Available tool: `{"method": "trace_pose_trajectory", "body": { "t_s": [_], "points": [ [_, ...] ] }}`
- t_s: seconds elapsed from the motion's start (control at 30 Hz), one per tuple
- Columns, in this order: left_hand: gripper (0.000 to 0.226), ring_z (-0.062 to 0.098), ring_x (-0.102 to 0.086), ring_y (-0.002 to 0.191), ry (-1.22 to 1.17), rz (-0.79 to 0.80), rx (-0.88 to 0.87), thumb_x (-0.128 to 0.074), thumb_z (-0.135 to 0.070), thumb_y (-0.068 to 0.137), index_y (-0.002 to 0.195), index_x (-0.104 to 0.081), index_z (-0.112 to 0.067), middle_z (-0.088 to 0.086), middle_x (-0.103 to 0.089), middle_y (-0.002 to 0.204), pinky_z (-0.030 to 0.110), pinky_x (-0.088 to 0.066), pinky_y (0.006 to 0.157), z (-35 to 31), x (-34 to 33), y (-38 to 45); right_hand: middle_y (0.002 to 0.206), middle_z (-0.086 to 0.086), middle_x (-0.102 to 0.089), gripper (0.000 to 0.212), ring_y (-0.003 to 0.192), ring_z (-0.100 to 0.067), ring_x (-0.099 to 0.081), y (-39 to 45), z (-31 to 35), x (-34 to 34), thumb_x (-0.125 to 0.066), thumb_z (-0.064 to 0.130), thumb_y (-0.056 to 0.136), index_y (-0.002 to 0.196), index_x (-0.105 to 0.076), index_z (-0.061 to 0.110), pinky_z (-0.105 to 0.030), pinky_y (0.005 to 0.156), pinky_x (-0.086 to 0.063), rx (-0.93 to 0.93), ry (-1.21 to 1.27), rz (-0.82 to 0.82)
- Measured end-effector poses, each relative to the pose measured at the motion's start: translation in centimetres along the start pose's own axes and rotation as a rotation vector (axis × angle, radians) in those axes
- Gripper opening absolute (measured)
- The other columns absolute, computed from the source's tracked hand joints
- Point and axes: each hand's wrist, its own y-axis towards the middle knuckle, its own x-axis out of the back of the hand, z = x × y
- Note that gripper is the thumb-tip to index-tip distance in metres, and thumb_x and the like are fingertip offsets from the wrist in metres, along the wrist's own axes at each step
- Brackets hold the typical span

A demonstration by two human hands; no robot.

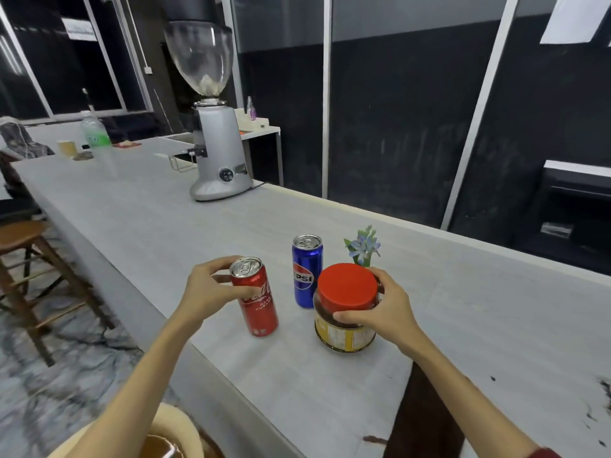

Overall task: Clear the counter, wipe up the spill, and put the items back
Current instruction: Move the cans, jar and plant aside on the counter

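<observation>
A long pale grey counter (139, 213) runs away from the camera, and the task's things stand in a close group near its near edge. The left hand (211, 287) is wrapped round the upper part of a slim red metal cola can (256, 300), thumb across the front and fingers behind the rim; the can leans slightly to the left, its base at the counter. The right hand (380, 305) grips a squat glass jar with a red screw lid and yellow label (344, 312), fingers curled over the far side of the lid and thumb pressed on the glass just below it; the jar stands on the counter. Between the two and a little farther back stands a slim blue metal cola can (306, 271), upright and untouched. A small sprig of blue flowers with green leaves (363, 246) shows just behind the jar. Dark splashes (606, 396) mark the counter at its right edge, and a small brown smear (373, 439) lies near the near edge. A tall silver coffee grinder with a clear hopper (216, 153) stands well apart along the far edge
</observation>
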Motion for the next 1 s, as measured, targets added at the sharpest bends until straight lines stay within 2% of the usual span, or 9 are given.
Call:
{"method": "trace_pose_trajectory", "body": {
  "t_s": [0.07,0.17,0.37,0.43,0.5,0.57,0.63,0.77,1.0],
  "points": [
    [0.064,0.013,-0.064,0.092,0.010,0.022,0.000,-0.088,-0.018,0.043,0.103,-0.068,-0.023,-0.004,-0.070,0.100,0.022,-0.047,0.062,0.2,0.1,0.5,0.112,0.009,-0.050,0.089,0.105,-0.011,-0.050,0.0,-0.3,-0.1,-0.090,0.024,0.049,0.124,-0.043,0.024,-0.024,0.083,-0.045,-0.018,-0.009,-0.004],
    [0.073,0.011,-0.062,0.097,0.034,0.059,0.003,-0.082,-0.035,0.034,0.105,-0.066,-0.029,-0.007,-0.069,0.104,0.027,-0.049,0.070,0.5,0.0,0.9,0.114,0.010,-0.049,0.089,0.105,-0.010,-0.049,-0.1,-0.6,-0.3,-0.090,0.026,0.051,0.126,-0.041,0.025,-0.016,0.078,-0.043,-0.024,-0.003,-0.011],
    [0.073,0.017,-0.058,0.108,0.092,0.130,-0.021,-0.089,-0.028,0.045,0.112,-0.060,-0.029,-0.006,-0.064,0.113,0.029,-0.047,0.078,0.2,-0.1,0.9,0.119,0.014,-0.045,0.091,0.113,-0.010,-0.046,-0.6,-0.7,0.0,-0.086,0.030,0.056,0.130,-0.033,0.031,-0.009,0.076,-0.040,-0.039,-0.002,0.047],
    [0.074,0.018,-0.052,0.118,0.083,0.109,-0.061,-0.088,-0.023,0.054,0.120,-0.056,-0.028,-0.005,-0.059,0.122,0.029,-0.042,0.092,-0.7,0.1,0.4,0.129,0.012,-0.042,0.101,0.122,-0.011,-0.041,-0.9,-0.4,0.9,-0.084,0.037,0.056,0.138,-0.026,0.027,-0.015,0.087,-0.040,-0.064,-0.031,0.044],
    [0.082,0.012,-0.047,0.123,0.068,0.065,-0.149,-0.088,-0.039,0.050,0.124,-0.053,-0.031,-0.008,-0.054,0.130,0.029,-0.034,0.102,-2.7,0.1,-0.3,0.142,0.009,-0.039,0.109,0.131,-0.013,-0.036,-1.5,-0.1,2.7,-0.080,0.047,0.051,0.142,-0.024,0.027,-0.029,0.101,-0.035,-0.072,-0.051,-0.020],
    [0.086,0.007,-0.045,0.124,0.033,0.062,-0.248,-0.084,-0.050,0.045,0.124,-0.053,-0.034,-0.011,-0.052,0.133,0.029,-0.032,0.105,-5.6,-0.8,-1.3,0.142,0.009,-0.041,0.103,0.132,-0.012,-0.035,-2.6,0.2,5.3,-0.079,0.047,0.052,0.140,-0.028,0.028,-0.031,0.104,-0.031,-0.048,-0.049,-0.113],
    [0.077,0.006,-0.046,0.123,0.003,0.117,-0.351,-0.084,-0.044,0.053,0.123,-0.054,-0.033,-0.010,-0.053,0.132,0.030,-0.033,0.106,-8.7,-3.1,-2.2,0.136,0.010,-0.046,0.091,0.126,-0.010,-0.040,-4.1,0.5,8.4,-0.080,0.040,0.059,0.137,-0.034,0.028,-0.030,0.104,-0.032,-0.030,-0.061,-0.206],
    [0.060,0.002,-0.049,0.116,-0.009,0.379,-0.503,-0.076,-0.028,0.067,0.122,-0.054,-0.031,-0.010,-0.053,0.128,0.029,-0.037,0.102,-14.7,-13.4,-4.3,0.125,0.010,-0.052,0.072,0.116,-0.010,-0.047,-9.3,0.7,17.0,-0.079,0.032,0.066,0.128,-0.043,0.027,-0.029,0.101,-0.037,-0.044,-0.095,-0.454],
    [0.053,0.001,-0.055,0.111,-0.130,0.922,-0.589,-0.076,-0.026,0.072,0.121,-0.057,-0.026,-0.011,-0.059,0.123,0.025,-0.042,0.097,-22.2,-36.1,-12.2,0.114,0.003,-0.058,0.056,0.107,-0.014,-0.053,-24.0,-1.1,31.5,-0.079,0.021,0.069,0.119,-0.053,0.020,-0.027,0.091,-0.039,-0.155,-0.294,-0.974]
  ]
}}
